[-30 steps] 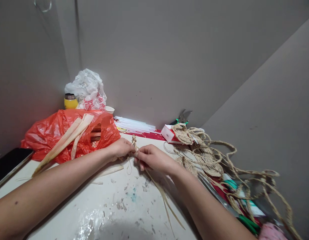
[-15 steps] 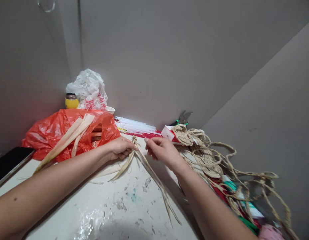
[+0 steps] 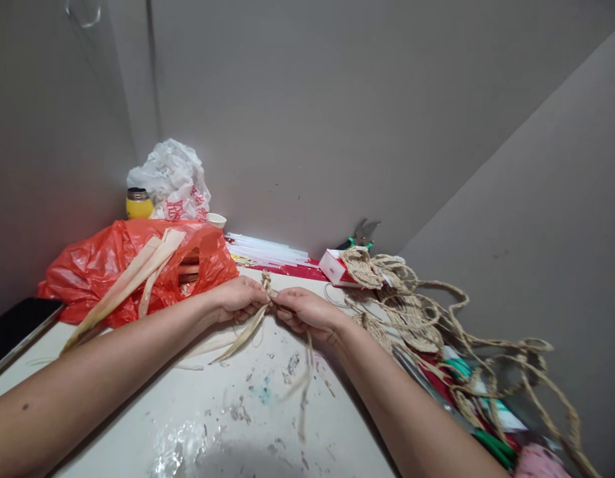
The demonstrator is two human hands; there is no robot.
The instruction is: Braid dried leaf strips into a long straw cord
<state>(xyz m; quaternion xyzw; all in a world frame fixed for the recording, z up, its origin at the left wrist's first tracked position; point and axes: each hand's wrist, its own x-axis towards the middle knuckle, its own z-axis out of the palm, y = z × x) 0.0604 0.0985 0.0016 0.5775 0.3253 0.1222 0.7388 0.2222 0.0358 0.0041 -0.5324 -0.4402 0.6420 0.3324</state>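
Note:
Fingertips nearly meeting, my two hands work on one bundle of pale dried husk strips above the white table. My left hand is closed, pinching the strips just below a small braided knot. Closed as well, my right hand grips strips beside that knot. From under the right hand, loose strip ends hang down, blurred by motion. Another strip slants down-left beneath my left hand. The fingers partly hide where the strips cross.
An orange plastic bag with wide husk strips lies at left, near a phone. Behind are a yellow jar, a white bag and glue sticks. Braided cords and pruning shears occupy the right.
My right hand has moved left to the knot and now grips strips. The long strips that hung to the lower right have swung inward under that hand. My left hand keeps its pinch.

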